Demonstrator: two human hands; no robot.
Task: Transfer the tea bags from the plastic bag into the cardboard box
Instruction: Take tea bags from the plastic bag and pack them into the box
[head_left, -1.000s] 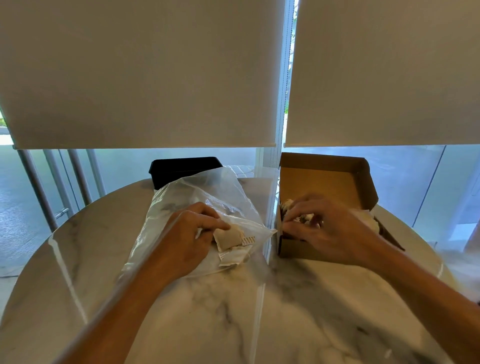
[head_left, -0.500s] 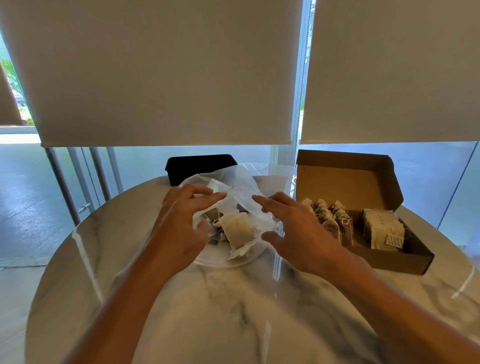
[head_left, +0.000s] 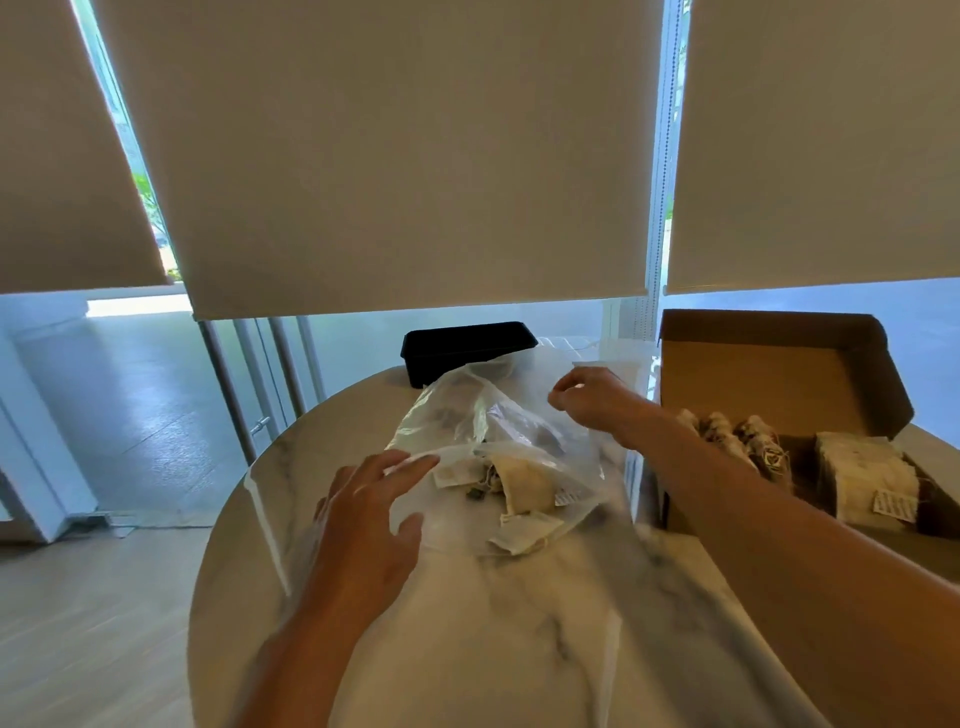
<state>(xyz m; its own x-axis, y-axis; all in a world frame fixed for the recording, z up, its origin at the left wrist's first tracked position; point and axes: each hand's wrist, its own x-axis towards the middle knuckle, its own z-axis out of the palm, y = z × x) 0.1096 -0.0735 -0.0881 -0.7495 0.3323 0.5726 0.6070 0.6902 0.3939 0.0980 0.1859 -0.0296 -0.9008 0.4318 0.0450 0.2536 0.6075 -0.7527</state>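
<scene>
Clear, crinkled plastic bag lies at the middle of your marble bench. Its far end is lifted; its near end rests flat on the stone.

Contents, bag: several pale paper tea bags with small printed tags, heaped loosely at the near end.

Contents, cardboard box: at 3 o'clock of the bag, lid flap standing open at the back. One row of tea bags stands along its left side; a pale stack with a tag lies to the right of that row.

Your left hand: at 8 o'clock of the bag, fingers spread and straight, tips touching the plastic edge, grip slack.

Your right hand: at 1 o'clock of the bag, fingers curled, pinching the raised film; its forearm crosses in front of the box's left wall.

Surroundings: black tray at 12 o'clock, partly behind the bag. Beige roller blinds hang beyond the bench.
</scene>
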